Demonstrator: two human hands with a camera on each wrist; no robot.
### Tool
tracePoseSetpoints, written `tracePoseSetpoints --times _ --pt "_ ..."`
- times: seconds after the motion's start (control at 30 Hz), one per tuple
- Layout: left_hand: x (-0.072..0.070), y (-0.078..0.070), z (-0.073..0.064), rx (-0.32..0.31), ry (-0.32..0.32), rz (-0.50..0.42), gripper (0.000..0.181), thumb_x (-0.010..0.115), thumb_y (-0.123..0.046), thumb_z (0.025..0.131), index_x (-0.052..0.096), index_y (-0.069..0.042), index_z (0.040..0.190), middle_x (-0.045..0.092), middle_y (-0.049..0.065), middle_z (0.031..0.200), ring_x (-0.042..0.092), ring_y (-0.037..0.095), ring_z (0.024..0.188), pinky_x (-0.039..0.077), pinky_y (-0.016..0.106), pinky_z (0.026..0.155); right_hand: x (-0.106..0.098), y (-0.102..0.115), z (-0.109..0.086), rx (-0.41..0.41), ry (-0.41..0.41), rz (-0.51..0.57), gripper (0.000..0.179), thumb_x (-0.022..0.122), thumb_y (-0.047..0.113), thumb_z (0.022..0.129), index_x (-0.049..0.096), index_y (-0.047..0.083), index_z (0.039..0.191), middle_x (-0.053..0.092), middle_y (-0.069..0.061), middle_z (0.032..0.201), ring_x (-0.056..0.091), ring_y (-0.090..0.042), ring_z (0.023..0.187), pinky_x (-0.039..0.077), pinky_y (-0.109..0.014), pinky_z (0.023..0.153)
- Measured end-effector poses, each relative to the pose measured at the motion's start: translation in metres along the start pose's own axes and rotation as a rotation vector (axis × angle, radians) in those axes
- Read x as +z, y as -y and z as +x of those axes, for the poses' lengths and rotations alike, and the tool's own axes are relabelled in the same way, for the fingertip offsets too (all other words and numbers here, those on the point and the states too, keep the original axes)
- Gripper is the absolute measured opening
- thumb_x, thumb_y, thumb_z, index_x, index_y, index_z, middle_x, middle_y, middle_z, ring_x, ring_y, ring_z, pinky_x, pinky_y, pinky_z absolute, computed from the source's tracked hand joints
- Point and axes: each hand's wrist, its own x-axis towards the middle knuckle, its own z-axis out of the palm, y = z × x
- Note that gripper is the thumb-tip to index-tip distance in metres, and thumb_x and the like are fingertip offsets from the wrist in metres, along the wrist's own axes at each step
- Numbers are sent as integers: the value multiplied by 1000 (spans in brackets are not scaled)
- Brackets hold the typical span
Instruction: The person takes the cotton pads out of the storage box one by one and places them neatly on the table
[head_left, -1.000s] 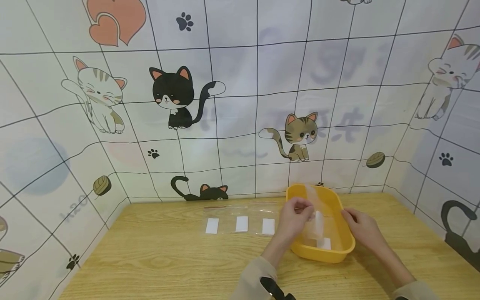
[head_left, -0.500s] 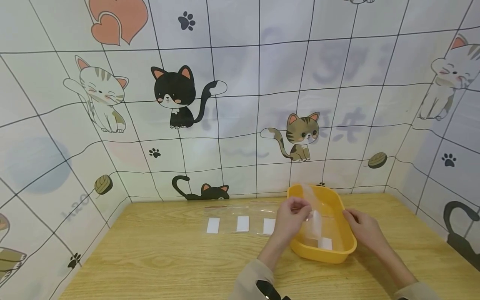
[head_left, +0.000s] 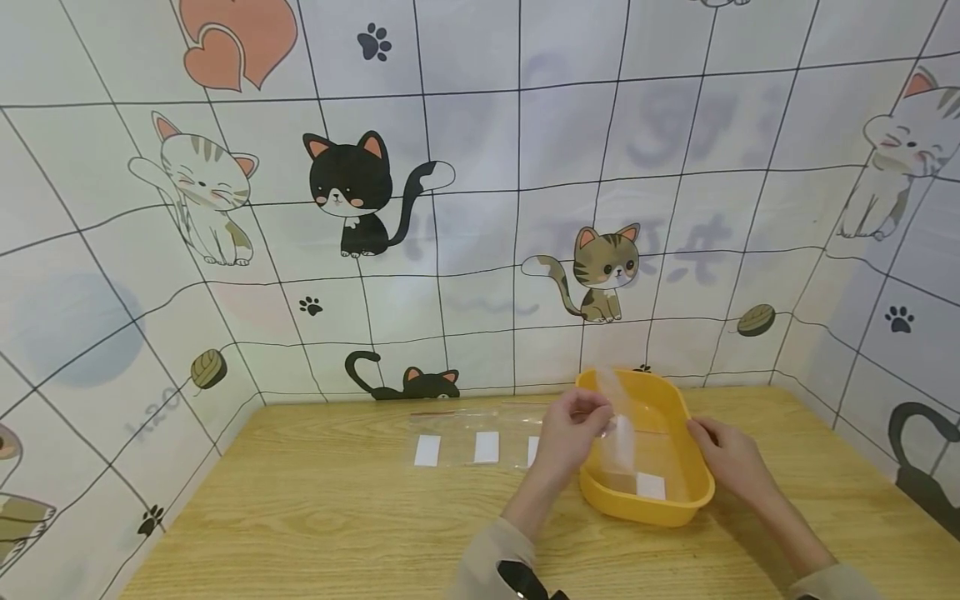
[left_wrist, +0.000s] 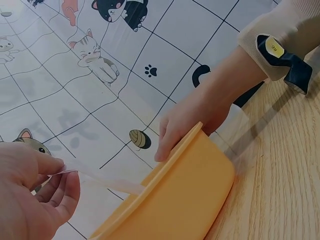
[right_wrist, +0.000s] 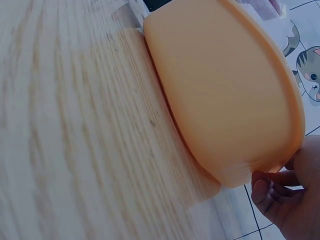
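My left hand (head_left: 573, 429) pinches the edge of a clear plastic bag (head_left: 619, 446) between thumb and fingers, over the left side of a yellow plastic basin (head_left: 678, 515). In the left wrist view a strip of the bag (left_wrist: 115, 183) stretches from the fingertips to the basin's rim. My right hand (head_left: 731, 457) grips the basin's right rim, thumb on top; in the right wrist view its curled fingers (right_wrist: 260, 192) sit under the edge. A white rectangle (head_left: 650, 486) shows at the near end inside the basin.
Clear zip bags lie in a row left of the basin, with white rectangles (head_left: 427, 450), (head_left: 487, 447) on them; the left forearm partly covers the rightmost. The wooden table (head_left: 337, 517) meets a cat-patterned backdrop (head_left: 480, 333) right behind the basin.
My left hand has drawn the pinched bag a little left, uncovering more of the white rectangle in the basin and covering more of the rightmost bag. The right hand keeps its hold.
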Motion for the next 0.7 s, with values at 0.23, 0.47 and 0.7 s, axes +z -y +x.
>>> tracePoseSetpoints --times 0.23,0.47,0.7 --pt "-8 -1 0 24 0 21 6 71 -4 93 68 -3 98 66 0 88 65 10 77 57 24 74 -1 1 -1 7 9 9 46 42 23 110 56 -18 128 62 -36 120 63 -45 104 53 -57 85" --pt "-14 -5 -1 50 11 43 6 69 -4 94 67 -2 99 65 0 89 64 10 78 56 24 74 -1 2 -2 9 14 13 49 40 25 110 55 -17 128 62 -36 120 63 -45 105 53 -58 85" --pt "-21 -6 -1 69 26 59 7 68 -3 95 67 1 100 65 2 89 65 9 77 57 23 74 -1 0 -1 9 20 16 50 40 26 110 54 -18 129 61 -36 121 62 -47 106 52 -59 86"
